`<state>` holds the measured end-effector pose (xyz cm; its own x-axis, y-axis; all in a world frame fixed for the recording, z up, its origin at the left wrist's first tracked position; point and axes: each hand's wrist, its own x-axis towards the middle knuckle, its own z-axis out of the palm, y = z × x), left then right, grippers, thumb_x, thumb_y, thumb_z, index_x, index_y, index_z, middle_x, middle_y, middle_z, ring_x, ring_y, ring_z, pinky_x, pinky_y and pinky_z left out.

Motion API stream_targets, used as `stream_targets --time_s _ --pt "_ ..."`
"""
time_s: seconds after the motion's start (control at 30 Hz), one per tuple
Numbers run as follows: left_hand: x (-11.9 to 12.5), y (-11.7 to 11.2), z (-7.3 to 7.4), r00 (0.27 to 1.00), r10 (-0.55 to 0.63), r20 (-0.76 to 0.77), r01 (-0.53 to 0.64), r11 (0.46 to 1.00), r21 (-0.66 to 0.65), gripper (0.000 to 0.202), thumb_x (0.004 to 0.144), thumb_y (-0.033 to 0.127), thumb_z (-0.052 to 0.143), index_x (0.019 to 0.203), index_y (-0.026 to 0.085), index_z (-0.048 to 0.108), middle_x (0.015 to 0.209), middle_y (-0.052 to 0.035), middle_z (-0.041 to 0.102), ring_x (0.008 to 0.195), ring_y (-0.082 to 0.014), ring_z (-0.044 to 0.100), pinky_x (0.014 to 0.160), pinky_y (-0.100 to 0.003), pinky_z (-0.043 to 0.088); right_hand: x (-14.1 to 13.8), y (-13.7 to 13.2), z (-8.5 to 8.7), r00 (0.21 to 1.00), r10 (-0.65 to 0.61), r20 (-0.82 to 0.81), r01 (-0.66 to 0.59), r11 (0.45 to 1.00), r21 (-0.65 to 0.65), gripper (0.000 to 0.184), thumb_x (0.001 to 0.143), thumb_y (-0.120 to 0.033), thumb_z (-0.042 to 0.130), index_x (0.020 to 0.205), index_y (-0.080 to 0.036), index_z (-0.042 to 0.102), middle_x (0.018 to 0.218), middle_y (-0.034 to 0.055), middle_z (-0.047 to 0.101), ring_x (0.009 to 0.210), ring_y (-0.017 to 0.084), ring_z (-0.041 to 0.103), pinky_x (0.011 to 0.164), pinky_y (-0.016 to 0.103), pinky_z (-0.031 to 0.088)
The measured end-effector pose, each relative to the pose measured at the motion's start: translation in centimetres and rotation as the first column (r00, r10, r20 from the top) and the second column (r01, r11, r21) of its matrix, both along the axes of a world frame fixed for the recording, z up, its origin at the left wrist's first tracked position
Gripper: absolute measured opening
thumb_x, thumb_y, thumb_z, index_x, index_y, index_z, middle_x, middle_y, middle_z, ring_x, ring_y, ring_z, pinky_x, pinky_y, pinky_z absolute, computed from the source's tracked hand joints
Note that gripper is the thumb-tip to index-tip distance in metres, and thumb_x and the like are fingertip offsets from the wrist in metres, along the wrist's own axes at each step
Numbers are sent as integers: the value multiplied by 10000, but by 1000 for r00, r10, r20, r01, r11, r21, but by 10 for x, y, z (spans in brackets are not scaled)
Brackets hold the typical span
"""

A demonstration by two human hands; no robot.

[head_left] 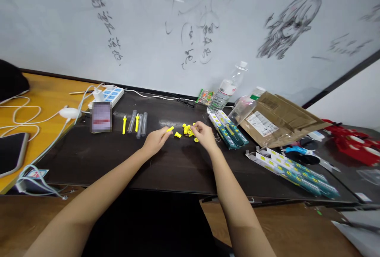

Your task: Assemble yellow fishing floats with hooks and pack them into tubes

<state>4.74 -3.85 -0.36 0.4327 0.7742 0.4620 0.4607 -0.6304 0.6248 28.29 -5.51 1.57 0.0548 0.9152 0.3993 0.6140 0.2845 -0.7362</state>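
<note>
My left hand is closed on a small yellow plastic stick, which pokes out past the thumb and forefinger. A loose pile of small yellow plastic parts lies on the dark table, with my right hand at its right side. The right fingers are pinched together at the pile; what they hold, if anything, is hidden. Between the hands rests a single yellow part. To the left, several transparent tubes lie near two slim yellow sticks with pale tips, one of them a yellow stick at the far left.
Patterned narrow boxes lie right of my right hand, with more boxes farther right. Behind them stand a water bottle and a brown cardboard package. At left are a power strip, cables and a phone.
</note>
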Motion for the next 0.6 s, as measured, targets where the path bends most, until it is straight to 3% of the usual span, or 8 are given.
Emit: stream_targets --time_s 0.07,0.17,0.33,0.4,0.5,0.6 --pt "3 0 -1 987 1 -158 -6 1000 -26 309 946 367 315 1046 196 552 764 -28 644 719 -193 627 640 -264 412 23 -4 5 977 -76 199 88 995 -52 252 781 -433 581 708 -196 535 538 -46 480 503 104 445 518 225 320" --pt "6 -1 -3 962 -10 -272 -7 998 -62 260 935 313 315 1065 186 501 686 -17 609 640 -206 603 587 -270 386 41 -11 3 917 -12 398 106 970 -218 246 718 -420 655 805 -202 583 581 -45 523 519 111 474 509 227 294" --pt "5 -2 -4 938 -152 -311 149 988 -33 273 934 344 338 1060 221 546 793 -28 655 703 -190 617 638 -257 406 41 -11 -10 862 49 505 101 959 -266 102 724 -279 647 796 -207 640 665 -19 591 577 113 512 531 232 288" --pt "5 -3 -4 939 -170 -299 174 985 -12 285 927 356 365 1085 242 574 903 -35 679 769 -188 632 669 -250 414 39 -9 -13 911 75 405 41 962 -270 114 721 -274 651 804 -195 647 673 -14 602 581 114 517 545 233 319" --pt "6 -3 -4 949 -158 -274 163 987 -7 288 919 363 397 1098 259 597 914 -31 692 763 -187 642 661 -242 409 26 -7 -16 980 194 39 -181 960 -214 236 728 -349 666 888 -178 635 732 -1 620 603 115 526 591 245 398" --pt "6 -3 -5 947 -152 -283 153 988 -19 275 920 364 405 1071 251 605 815 -20 685 693 -180 633 620 -232 387 4 -8 -17 901 353 -251 -399 902 -163 283 733 -371 678 934 -179 622 798 13 631 649 111 542 651 261 447"
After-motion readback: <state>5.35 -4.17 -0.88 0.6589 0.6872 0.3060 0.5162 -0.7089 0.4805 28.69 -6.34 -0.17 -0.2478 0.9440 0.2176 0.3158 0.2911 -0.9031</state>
